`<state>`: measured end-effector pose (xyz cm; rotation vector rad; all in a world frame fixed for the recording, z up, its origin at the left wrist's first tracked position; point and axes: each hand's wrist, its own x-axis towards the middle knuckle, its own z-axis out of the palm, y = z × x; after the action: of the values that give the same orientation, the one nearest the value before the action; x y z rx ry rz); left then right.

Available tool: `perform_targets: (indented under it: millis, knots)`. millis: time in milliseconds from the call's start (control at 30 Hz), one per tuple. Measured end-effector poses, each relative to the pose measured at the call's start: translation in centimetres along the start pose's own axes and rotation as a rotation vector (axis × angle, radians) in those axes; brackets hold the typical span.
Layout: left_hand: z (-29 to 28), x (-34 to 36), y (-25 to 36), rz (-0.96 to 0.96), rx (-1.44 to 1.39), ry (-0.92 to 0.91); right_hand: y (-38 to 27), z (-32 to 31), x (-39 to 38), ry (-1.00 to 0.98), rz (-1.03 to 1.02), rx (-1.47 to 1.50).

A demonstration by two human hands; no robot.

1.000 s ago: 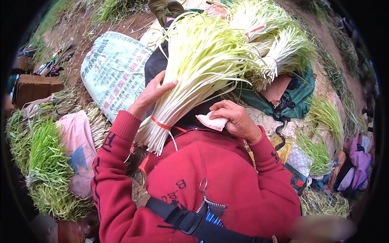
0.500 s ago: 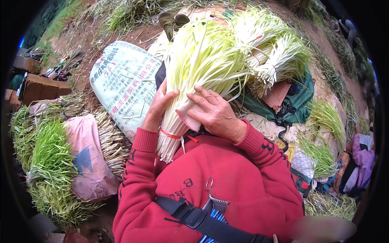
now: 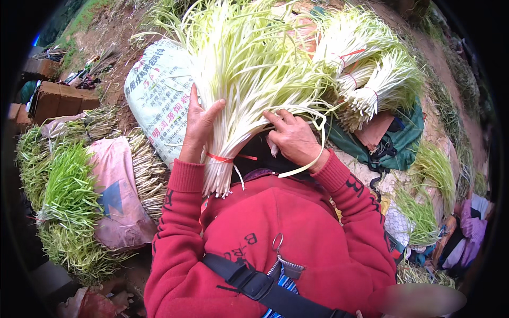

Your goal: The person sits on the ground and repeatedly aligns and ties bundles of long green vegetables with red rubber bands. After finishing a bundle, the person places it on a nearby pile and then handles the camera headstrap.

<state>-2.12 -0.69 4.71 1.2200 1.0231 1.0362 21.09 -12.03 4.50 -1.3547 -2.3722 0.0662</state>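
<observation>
A large bundle of pale white-and-yellow leafy shoots (image 3: 240,72), bound near its cut white ends by a red band (image 3: 220,158), lies upright across my lap. My left hand (image 3: 199,126) grips it from the left, thumb over the front of the stems. My right hand (image 3: 296,138) is at the bundle's right side, fingers curled over the stems, with a small pale scrap, apparently cloth, mostly hidden beneath them. One long pale leaf (image 3: 300,170) loops down over my right wrist.
Tied pale bundles (image 3: 386,85) lie at upper right on a green bag (image 3: 403,146). A white printed sack (image 3: 154,106) is behind my left hand. Green shoots (image 3: 68,191) and a pink sack (image 3: 119,201) lie at left, cardboard boxes (image 3: 62,105) beyond, purple clothing (image 3: 470,230) far right.
My right hand, holding the cloth, has moved from beside the bundle onto its stems and is now at its right edge. The bundle's top has fanned wider and sits higher in view.
</observation>
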Motion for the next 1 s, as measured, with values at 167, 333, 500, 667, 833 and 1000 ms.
perform_targets:
  millis: [167, 333, 500, 667, 833, 1000]
  knots:
    - [1.3, -0.5, 0.7, -0.035, -0.071, -0.024, 0.4, 0.3, -3.8, 0.065, 0.114, 0.102]
    - [2.4, -2.5, 1.1, 0.086, 0.093, -0.009, 2.1, -6.1, -6.3, 0.332, 0.563, 0.548]
    - [3.8, -3.7, 2.0, 0.069, 0.133, -0.092, -3.4, -5.8, 2.1, 0.336, -0.088, 0.146]
    - [3.0, -3.1, 1.7, 0.021, -0.167, -0.095, 0.4, 0.0, 3.9, 0.285, -0.091, -0.112]
    - [2.7, -2.3, -0.2, -0.053, -0.164, -0.081, 10.3, 0.7, 3.4, 0.170, 0.021, -0.515]
    - [2.6, -1.8, -0.4, -0.051, -0.172, -0.072, 15.7, -4.4, 0.6, -0.007, 0.507, -0.722]
